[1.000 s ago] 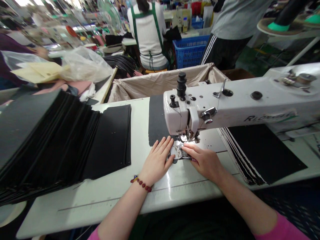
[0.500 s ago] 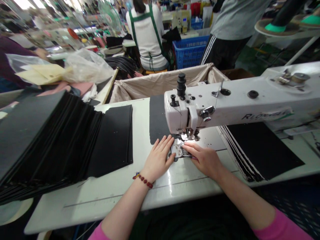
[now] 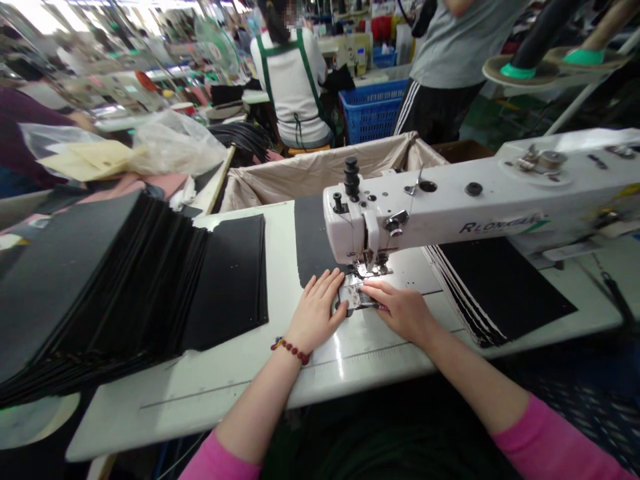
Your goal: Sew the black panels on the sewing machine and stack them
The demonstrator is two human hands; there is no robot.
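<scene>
My left hand [image 3: 317,307], a beaded bracelet on its wrist, lies flat with fingers stretched forward. Its fingertips reach the near edge of a black panel [image 3: 313,233] lying partly behind the sewing machine head [image 3: 345,223]. By the metal needle plate [image 3: 357,295], my right hand [image 3: 403,312] has its index finger extended and the other fingers curled under. A small pinkish bit shows beneath those fingers; what it is I cannot make out. The lit presser foot [image 3: 371,269] sits just beyond both hands.
Left on the white table [image 3: 220,393] stand a tall stack of black panels [image 3: 100,280] and a lower pile [image 3: 227,280]. More black panels [image 3: 505,287] lie right, under the machine arm. Behind is a cloth-lined bin [image 3: 300,170]; two people are beyond it.
The camera view has shifted slightly, so the machine and the right-hand pile appear further left. Both hands keep about the same place by the needle plate.
</scene>
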